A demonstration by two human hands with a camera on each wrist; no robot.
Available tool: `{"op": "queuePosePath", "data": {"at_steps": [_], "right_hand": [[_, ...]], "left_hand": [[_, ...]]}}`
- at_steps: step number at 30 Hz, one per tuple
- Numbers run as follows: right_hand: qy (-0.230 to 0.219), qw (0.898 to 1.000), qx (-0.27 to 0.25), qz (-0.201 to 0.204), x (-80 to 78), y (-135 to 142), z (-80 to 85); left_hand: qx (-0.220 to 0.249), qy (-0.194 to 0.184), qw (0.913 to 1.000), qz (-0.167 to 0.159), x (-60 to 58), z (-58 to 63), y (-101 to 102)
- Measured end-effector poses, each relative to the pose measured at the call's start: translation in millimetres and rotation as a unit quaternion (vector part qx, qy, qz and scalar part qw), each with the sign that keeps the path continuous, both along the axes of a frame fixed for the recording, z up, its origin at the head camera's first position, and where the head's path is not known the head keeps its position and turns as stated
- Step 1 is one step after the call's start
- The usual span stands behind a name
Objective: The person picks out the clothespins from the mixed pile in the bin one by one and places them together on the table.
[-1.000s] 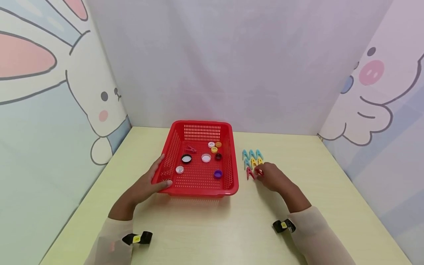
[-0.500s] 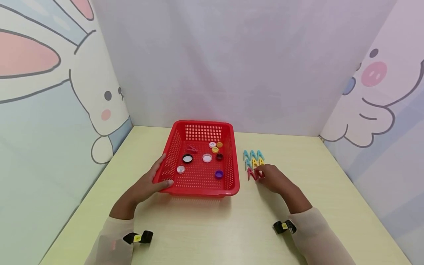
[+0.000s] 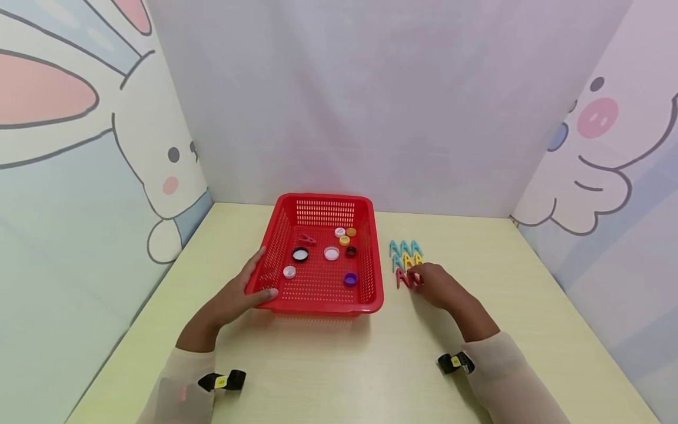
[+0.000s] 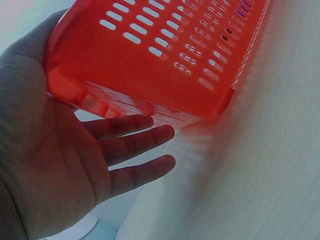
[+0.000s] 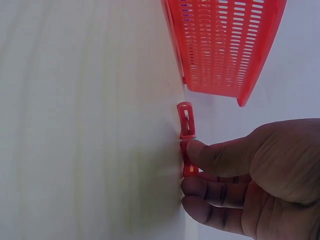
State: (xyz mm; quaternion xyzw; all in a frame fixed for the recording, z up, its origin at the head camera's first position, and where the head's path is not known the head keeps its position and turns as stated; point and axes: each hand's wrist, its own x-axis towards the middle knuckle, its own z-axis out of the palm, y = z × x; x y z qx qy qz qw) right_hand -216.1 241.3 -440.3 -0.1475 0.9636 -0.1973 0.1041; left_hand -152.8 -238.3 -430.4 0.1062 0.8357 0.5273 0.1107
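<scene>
A red plastic basket (image 3: 318, 307) stands on the table. My left hand (image 3: 233, 299) holds its near left corner, thumb over the rim; in the left wrist view several fingers (image 4: 145, 142) extend loosely beneath that side. To the right of the basket my right hand (image 3: 436, 285) pinches a red clothespin (image 5: 190, 170) between thumb and fingers, low at the tabletop. Another red clothespin (image 3: 401, 278) stands just left of it. Behind them are two yellow clothespins (image 3: 407, 262) and several light blue clothespins (image 3: 405, 247), lined up in rows.
Inside the basket lie several bottle caps, among them a purple cap (image 3: 350, 280), a black-rimmed cap (image 3: 300, 254) and a yellow cap (image 3: 344, 241). A red clothespin (image 3: 307, 239) lies there too. Walls printed with cartoon animals enclose the table (image 3: 328, 377) on three sides.
The red clothespin in my right hand has straightened a little beside its red neighbour. My left hand stays on the basket, and the head view has shifted slightly.
</scene>
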Motion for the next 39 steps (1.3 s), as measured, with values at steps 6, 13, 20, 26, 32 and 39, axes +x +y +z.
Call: {"op": "queuePosePath", "data": {"at_steps": [6, 13, 20, 26, 32, 39], "right_hand": [[0.013, 1.000, 0.001, 0.012, 1.6, -0.5, 0.3], [0.014, 1.000, 0.010, 0.015, 3.5, -1.9, 3.1], [0.009, 1.000, 0.010, 0.011, 2.7, -2.6, 3.5], [-0.002, 1.000, 0.014, -0.001, 3.2, -3.1, 3.2], [0.002, 1.000, 0.013, 0.005, 3.4, -2.3, 4.3], [-0.006, 1.000, 0.017, -0.010, 5.3, 0.2, 14.0]], "left_hand": [[0.002, 0.001, 1.0000, -0.003, 0.0, -0.6, -0.2], [0.006, 0.006, 1.0000, -0.005, -0.4, -0.8, -0.9], [0.003, 0.008, 0.9999, -0.005, -1.4, -1.1, -1.5], [0.003, 0.006, 1.0000, -0.006, -1.8, -1.6, -1.7], [0.001, 0.007, 1.0000, -0.006, -1.9, -0.5, -1.5], [0.003, 0.003, 1.0000, -0.002, -0.5, -0.3, -0.1]]}}
